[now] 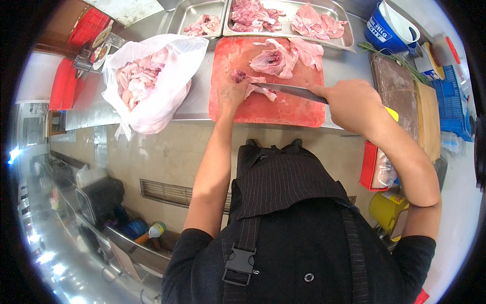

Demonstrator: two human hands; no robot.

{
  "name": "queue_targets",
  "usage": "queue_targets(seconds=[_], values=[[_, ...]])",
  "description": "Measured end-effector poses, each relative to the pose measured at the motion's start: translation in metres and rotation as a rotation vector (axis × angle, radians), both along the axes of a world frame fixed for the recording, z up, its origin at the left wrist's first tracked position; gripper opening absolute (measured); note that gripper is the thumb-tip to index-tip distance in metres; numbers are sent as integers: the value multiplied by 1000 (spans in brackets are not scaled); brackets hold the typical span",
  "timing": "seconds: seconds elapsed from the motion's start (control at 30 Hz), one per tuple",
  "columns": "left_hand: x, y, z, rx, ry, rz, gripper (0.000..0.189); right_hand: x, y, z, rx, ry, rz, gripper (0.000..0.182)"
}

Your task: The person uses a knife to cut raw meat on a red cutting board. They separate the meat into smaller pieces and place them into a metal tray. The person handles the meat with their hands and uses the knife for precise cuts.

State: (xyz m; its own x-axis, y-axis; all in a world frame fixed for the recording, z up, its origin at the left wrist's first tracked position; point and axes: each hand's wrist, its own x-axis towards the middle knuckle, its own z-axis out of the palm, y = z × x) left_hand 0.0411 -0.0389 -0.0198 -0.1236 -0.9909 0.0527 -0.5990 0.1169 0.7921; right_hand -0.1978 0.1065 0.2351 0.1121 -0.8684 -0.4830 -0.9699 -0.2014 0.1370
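My left hand [232, 92] presses a raw chicken leg piece [262, 88] against the red cutting board [243, 114]. In my right hand [351, 104] is a kitchen knife [290, 91], its yellow handle end showing past the palm. The blade tip meets the chicken piece beside my left fingers, with the index finger laid along the blade's spine. Further back on the board lie a larger raw chicken piece [275, 60] and a flat piece of chicken flesh or skin [308, 53].
Behind the board, steel trays [351, 40] hold chicken pieces [255, 16]. A white plastic bag [186, 53] of raw chicken [138, 78] bulges over the counter's front edge at left. To the right are a blue bucket [374, 32], green stalks [410, 68] and a brown board [393, 83].
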Motion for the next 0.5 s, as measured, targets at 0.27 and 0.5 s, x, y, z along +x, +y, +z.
queue_targets(seconds=[0.27, 0.5], values=[[10, -30, 10, 80, -53, -46, 27, -14, 14, 8, 64, 42, 29, 58], [8, -28, 13, 71, -180, -17, 31, -11, 10, 33, 9, 21, 44, 59]])
